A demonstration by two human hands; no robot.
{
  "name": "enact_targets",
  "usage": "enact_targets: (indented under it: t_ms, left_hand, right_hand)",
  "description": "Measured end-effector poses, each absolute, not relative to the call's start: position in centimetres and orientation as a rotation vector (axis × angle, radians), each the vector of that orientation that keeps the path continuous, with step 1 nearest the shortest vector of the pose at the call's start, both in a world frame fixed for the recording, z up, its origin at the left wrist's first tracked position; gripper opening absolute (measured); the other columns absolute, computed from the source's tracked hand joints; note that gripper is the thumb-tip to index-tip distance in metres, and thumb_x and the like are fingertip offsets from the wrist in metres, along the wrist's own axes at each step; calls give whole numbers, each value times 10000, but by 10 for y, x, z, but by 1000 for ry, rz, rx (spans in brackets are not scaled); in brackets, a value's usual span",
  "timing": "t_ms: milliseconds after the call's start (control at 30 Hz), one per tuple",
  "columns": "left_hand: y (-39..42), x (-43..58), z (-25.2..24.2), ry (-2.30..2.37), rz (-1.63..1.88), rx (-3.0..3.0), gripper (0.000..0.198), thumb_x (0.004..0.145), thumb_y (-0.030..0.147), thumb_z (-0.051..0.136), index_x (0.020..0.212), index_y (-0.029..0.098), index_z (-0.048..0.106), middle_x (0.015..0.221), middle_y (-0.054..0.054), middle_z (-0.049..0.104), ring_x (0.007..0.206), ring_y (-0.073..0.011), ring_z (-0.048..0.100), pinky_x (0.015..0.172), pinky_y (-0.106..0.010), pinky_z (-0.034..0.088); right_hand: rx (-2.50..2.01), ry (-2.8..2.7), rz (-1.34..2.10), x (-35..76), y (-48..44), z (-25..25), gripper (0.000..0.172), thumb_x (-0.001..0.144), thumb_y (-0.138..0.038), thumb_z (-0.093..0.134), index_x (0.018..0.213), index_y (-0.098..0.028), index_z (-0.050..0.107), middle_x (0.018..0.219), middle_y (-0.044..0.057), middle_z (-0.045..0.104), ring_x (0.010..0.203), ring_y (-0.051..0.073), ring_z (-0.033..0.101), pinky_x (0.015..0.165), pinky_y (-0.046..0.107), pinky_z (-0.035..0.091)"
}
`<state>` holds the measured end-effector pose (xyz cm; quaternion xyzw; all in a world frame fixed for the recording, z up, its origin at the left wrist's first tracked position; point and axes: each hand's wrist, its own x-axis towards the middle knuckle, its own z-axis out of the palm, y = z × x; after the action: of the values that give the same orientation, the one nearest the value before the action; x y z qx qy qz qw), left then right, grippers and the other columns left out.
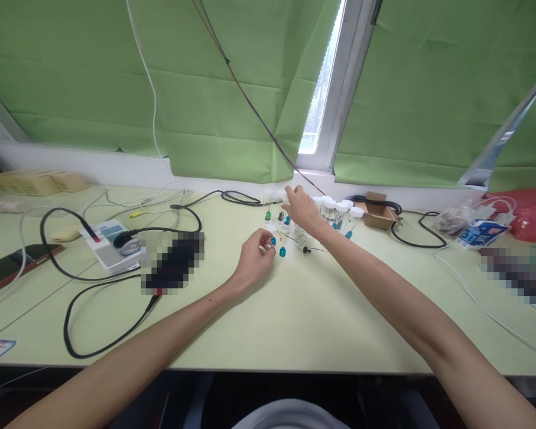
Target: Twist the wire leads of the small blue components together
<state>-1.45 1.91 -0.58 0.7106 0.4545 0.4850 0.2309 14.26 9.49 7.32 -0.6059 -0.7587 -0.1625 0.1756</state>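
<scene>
My left hand point(255, 256) is closed in a pinch on a small blue plastic piece point(273, 241), just above the table. A similar blue piece point(282, 252) lies beside its fingertips. My right hand point(302, 208) reaches to the cluster of clear vials with white caps; its thumb and forefinger are apart, close to a white cap point(280, 195). Whether it touches a vial is hard to see. Left of it stands a vial with a green piece point(268, 215) inside. Under the right forearm lies a small black part point(307, 250) with a thin pin.
More white-capped vials point(341, 207) stand right of my hand, before an open cardboard box point(378, 213). Black cable point(71, 322), a white case point(111, 244) and a phone point(17, 271) lie left. A blue-and-white packet point(481, 233) and red bag point(527, 211) lie right.
</scene>
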Motion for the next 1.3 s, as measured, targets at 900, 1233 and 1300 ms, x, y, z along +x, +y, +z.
enact_targets:
  t_ms: [900, 1233, 1300]
  left_hand:
    - [24, -16, -10, 1285, 1242, 2059, 160, 798, 231, 515, 939, 199, 584, 840, -19, 587, 665, -136, 531, 620, -273, 442]
    - [28, -18, -13, 1269, 809, 2366, 401, 860, 362, 510, 1215, 211, 616, 991, -61, 545, 633, -129, 541, 716, -320, 460]
    - [27, -18, -11, 1259, 791, 2404, 375, 863, 359, 507, 1189, 219, 629, 965, -53, 534, 638, -134, 542, 709, -316, 456]
  right_hand:
    - [-1736, -2326, -182, 241, 19, 22, 182, 940, -225, 475, 1060, -183, 604, 1029, 114, 626, 812, 195, 623, 662, 265, 399]
    - [-1834, -2399, -31, 257, 21, 20, 160, 857, -91, 456, 863, -176, 591, 925, 83, 600, 739, 156, 530, 601, 235, 300]
    - [-1802, -2399, -11, 258, 22, 17, 158, 844, -81, 445, 804, -175, 565, 890, 67, 584, 711, 142, 500, 600, 233, 287]
